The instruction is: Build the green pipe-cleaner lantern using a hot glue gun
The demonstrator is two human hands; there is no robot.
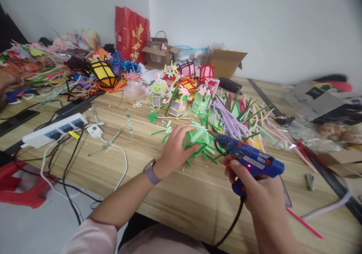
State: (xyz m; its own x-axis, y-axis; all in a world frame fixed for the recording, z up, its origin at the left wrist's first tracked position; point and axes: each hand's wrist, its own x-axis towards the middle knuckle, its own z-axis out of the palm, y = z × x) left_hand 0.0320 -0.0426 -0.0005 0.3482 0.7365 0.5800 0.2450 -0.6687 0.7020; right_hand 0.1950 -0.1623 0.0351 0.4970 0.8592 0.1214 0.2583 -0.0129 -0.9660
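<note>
- The left hand (174, 148), at the centre of the frame, grips a small green pipe-cleaner lantern (196, 137) on the wooden tabletop (175, 197).
- The right hand (258, 193), lower right, holds a blue hot glue gun (249, 157); its nozzle touches the lantern.
- A pile of loose pipe cleaners (240, 118) lies just beyond the gun.
- Finished lanterns (178, 91) stand above centre.
- A white power strip (53, 130) lies at the left.

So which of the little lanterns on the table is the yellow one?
The yellow lantern with the black frame, far left of the group by the red bag. The others, including the green one in the left hand, are pastel or pink.
</note>
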